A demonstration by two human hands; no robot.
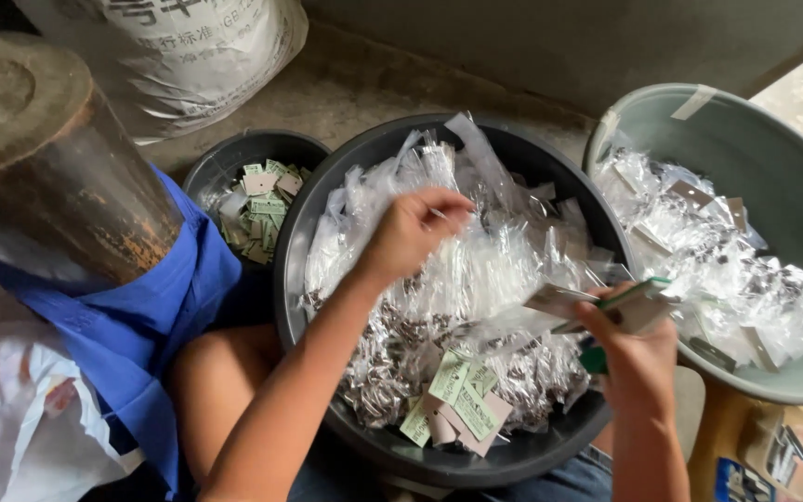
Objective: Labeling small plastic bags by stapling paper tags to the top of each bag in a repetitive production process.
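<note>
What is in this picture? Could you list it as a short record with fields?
Left hand: reaching into clear plastic packets
Right hand: gripping card labels and a green tool
Middle: black basin with packets and loose green labels
Right: grey-green basin of packets
Left: small black tub of labels

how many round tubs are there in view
3: a small dark tub of paper tags at back left, a big black tub in the middle, a grey-green tub on the right. None seem hidden.
</note>
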